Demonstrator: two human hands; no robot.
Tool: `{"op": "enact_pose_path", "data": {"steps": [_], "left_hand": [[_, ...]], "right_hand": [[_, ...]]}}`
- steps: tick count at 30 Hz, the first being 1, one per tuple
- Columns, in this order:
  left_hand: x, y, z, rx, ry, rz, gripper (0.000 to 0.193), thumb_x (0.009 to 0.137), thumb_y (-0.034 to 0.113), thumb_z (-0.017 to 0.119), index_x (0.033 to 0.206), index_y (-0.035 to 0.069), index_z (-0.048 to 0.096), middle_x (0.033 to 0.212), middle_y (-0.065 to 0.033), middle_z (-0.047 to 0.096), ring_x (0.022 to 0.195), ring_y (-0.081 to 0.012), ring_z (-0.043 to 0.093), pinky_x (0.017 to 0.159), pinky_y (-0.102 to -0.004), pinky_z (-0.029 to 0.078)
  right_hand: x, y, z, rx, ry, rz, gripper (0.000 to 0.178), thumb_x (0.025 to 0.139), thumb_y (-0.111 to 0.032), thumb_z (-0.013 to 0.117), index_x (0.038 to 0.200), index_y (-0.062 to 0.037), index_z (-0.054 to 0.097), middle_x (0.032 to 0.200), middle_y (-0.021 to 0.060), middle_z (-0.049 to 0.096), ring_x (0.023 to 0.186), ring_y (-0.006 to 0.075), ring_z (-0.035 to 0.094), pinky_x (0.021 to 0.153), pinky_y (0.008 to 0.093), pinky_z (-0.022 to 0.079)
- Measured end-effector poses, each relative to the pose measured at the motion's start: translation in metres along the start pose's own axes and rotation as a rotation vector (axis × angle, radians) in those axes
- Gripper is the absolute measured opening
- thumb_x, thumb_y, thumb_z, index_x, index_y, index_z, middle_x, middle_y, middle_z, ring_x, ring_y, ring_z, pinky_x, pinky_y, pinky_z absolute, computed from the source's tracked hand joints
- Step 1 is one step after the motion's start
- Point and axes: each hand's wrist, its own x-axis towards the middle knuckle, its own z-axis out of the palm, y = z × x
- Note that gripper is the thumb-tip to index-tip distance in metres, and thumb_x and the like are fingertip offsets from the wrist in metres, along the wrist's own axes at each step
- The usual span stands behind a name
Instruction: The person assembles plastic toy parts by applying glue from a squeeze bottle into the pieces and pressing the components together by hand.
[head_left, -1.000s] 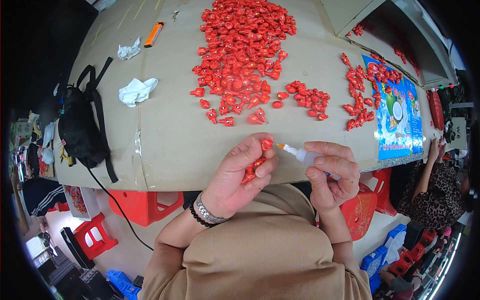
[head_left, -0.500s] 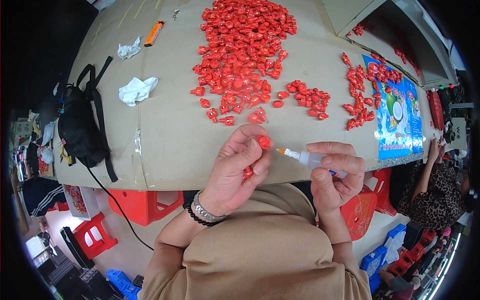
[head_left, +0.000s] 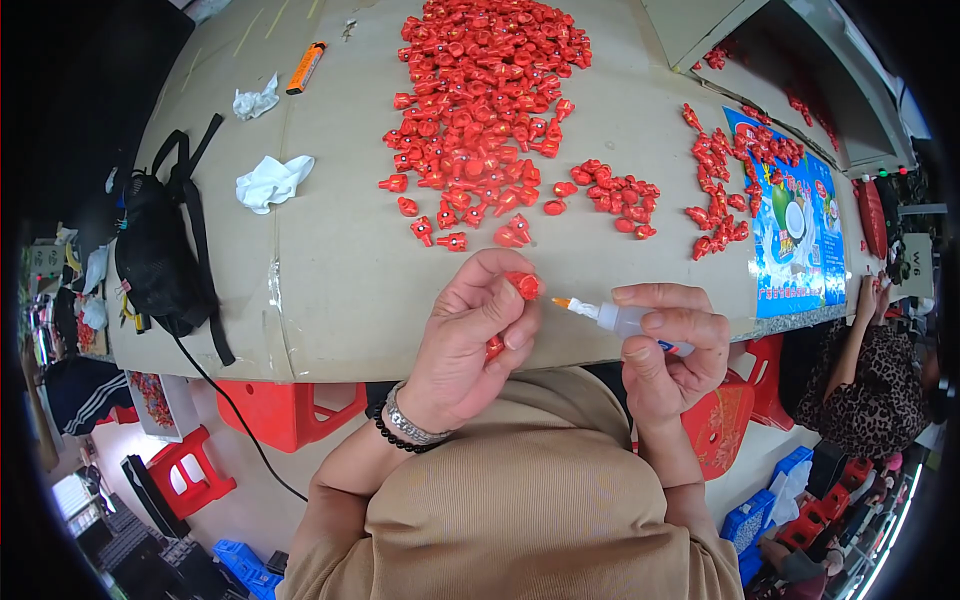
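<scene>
Between the thumb and forefinger of my left hand (head_left: 468, 350) is a small red plastic piece (head_left: 524, 285). A second red piece (head_left: 494, 346) is tucked in the lower fingers of that hand. My right hand (head_left: 676, 345) is closed around a small translucent glue bottle (head_left: 632, 321) with a white neck. Its thin orange-yellow tip (head_left: 562, 301) points left at the red piece, with a small gap between them. Beyond my hands, a large heap of small red pieces (head_left: 480, 110) lies on the table, with a few loose ones at its near edge.
A smaller red cluster (head_left: 622, 198) sits right of the heap; more red pieces lie by a blue printed sheet (head_left: 800, 225). Crumpled white tissues (head_left: 273, 184), an orange box cutter (head_left: 307, 68) and a black bag (head_left: 165, 250) lie left. Another person (head_left: 860, 390) sits at the far right.
Both hands hold nearly the same pose. The red piece in my left hand looks slightly turned; the bottle tip stays just beside it.
</scene>
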Motion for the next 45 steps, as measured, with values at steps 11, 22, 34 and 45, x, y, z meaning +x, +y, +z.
{"op": "enact_pose_path", "data": {"steps": [11, 22, 34, 45], "left_hand": [[0.0, -0.002, -0.002, -0.145, -0.028, -0.084, 0.015, 0.095, 0.014, 0.05, 0.108, 0.007, 0.049, 0.093, -0.0076, 0.057, 0.06, -0.0076, 0.042, 0.039, -0.017, 0.026], [0.001, -0.001, -0.002, -0.179, -0.027, -0.121, 0.013, 0.095, 0.013, 0.05, 0.107, 0.007, 0.049, 0.092, -0.0078, 0.056, 0.06, -0.0077, 0.043, 0.039, -0.017, 0.027], [0.001, -0.001, -0.001, -0.168, -0.038, -0.106, 0.014, 0.095, 0.014, 0.05, 0.107, 0.007, 0.048, 0.093, -0.008, 0.057, 0.06, -0.0076, 0.042, 0.039, -0.0171, 0.027], [0.0, -0.002, -0.004, -0.159, -0.052, -0.143, 0.017, 0.094, 0.019, 0.053, 0.108, 0.008, 0.054, 0.092, -0.0056, 0.057, 0.061, -0.0072, 0.043, 0.043, -0.0178, 0.03]], "right_hand": [[-0.004, 0.009, 0.0, 0.227, 0.116, 0.247, 0.021, 0.086, -0.013, 0.065, 0.094, -0.005, 0.047, 0.096, 0.022, 0.06, 0.052, 0.0078, 0.048, 0.044, 0.0162, 0.038], [-0.002, 0.014, 0.001, 0.27, 0.133, 0.246, 0.019, 0.087, -0.011, 0.063, 0.095, -0.0046, 0.047, 0.096, 0.0219, 0.061, 0.049, 0.0059, 0.045, 0.043, 0.0157, 0.037], [-0.002, 0.013, 0.001, 0.276, 0.124, 0.264, 0.021, 0.087, -0.013, 0.064, 0.095, -0.0049, 0.047, 0.096, 0.0217, 0.061, 0.051, 0.0065, 0.047, 0.045, 0.016, 0.039], [0.0, 0.014, 0.005, 0.369, 0.184, 0.307, 0.02, 0.083, -0.008, 0.067, 0.094, -0.0039, 0.05, 0.095, 0.0182, 0.062, 0.053, 0.0052, 0.048, 0.046, 0.0161, 0.039]]}}
